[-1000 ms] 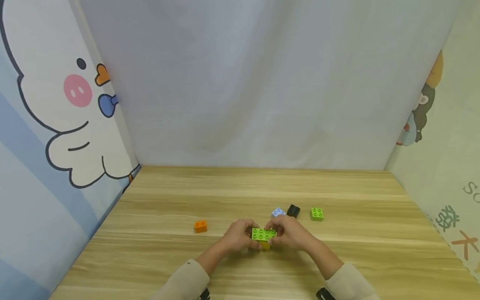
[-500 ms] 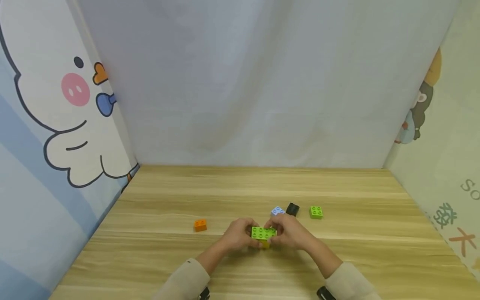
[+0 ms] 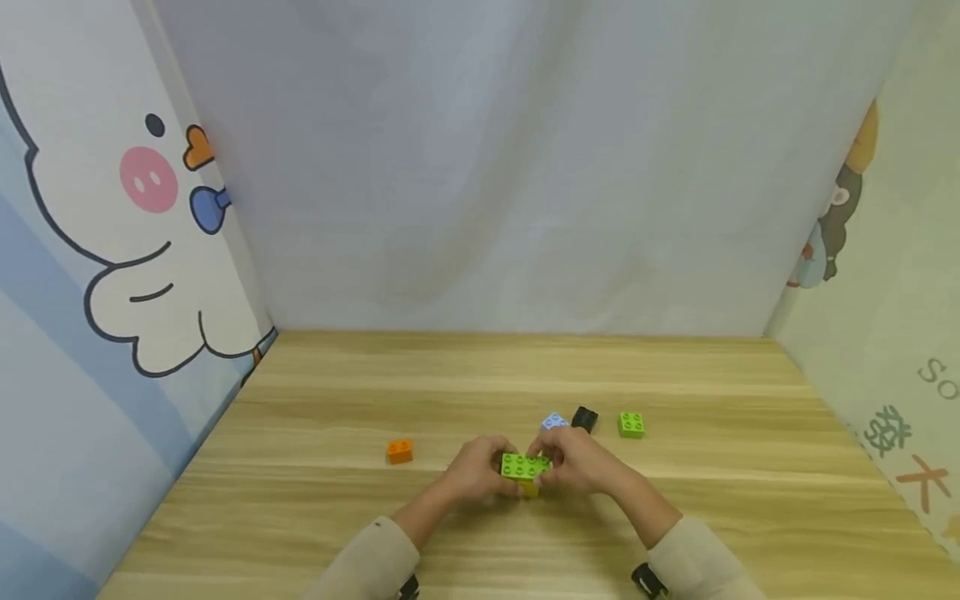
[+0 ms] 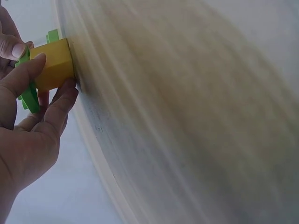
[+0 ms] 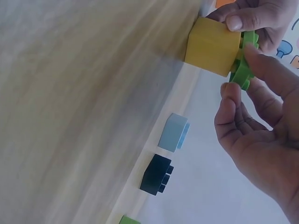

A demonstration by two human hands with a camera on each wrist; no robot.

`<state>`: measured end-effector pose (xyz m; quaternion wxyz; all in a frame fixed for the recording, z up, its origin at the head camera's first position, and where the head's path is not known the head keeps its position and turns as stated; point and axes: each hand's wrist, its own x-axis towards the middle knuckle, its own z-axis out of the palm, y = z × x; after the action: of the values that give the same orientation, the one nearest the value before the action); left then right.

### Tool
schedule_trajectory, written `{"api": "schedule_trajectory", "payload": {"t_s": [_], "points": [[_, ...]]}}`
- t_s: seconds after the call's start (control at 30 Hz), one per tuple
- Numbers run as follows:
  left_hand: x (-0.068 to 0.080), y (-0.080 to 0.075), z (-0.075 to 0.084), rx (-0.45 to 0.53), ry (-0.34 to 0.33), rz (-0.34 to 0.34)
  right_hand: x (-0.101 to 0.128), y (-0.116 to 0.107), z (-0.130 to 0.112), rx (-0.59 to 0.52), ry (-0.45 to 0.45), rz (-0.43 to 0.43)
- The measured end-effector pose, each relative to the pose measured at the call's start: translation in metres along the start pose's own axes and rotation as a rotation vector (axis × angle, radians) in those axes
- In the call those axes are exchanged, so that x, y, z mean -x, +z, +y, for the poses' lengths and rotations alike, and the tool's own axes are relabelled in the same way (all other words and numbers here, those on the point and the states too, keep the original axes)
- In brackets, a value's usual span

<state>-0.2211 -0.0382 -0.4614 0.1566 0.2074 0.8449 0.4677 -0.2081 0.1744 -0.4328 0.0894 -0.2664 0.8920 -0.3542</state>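
Atop yellow block (image 5: 212, 46) in left grip (image 3: 477, 468), right grip (image 3: 577, 462) pinches green brick (image 3: 519, 467).

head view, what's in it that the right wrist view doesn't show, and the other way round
Only head: the sleeves and the printed lettering at right.

Only right wrist: the studs of the black brick in clear profile, and most of one side of the yellow block.

Both: left hand, right hand, long green brick, light blue brick and small green brick, cut off in the wrist view. An orange patch there may be the orange brick.
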Motion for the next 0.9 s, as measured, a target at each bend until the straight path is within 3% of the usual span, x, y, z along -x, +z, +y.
{"api": "schedule_trajectory", "payload": {"t_s": [0.3, 0.9], "points": [[0.0014, 0.0024, 0.0002, 0.014, -0.006, 0.001, 0.0018, -0.0010, 0.0012, -0.014, -0.021, -0.032], [-0.0015, 0.0024, 0.0018, -0.050, 0.007, 0.018, 0.0030, 0.0049, 0.0024, 0.072, -0.081, 0.042]]}}
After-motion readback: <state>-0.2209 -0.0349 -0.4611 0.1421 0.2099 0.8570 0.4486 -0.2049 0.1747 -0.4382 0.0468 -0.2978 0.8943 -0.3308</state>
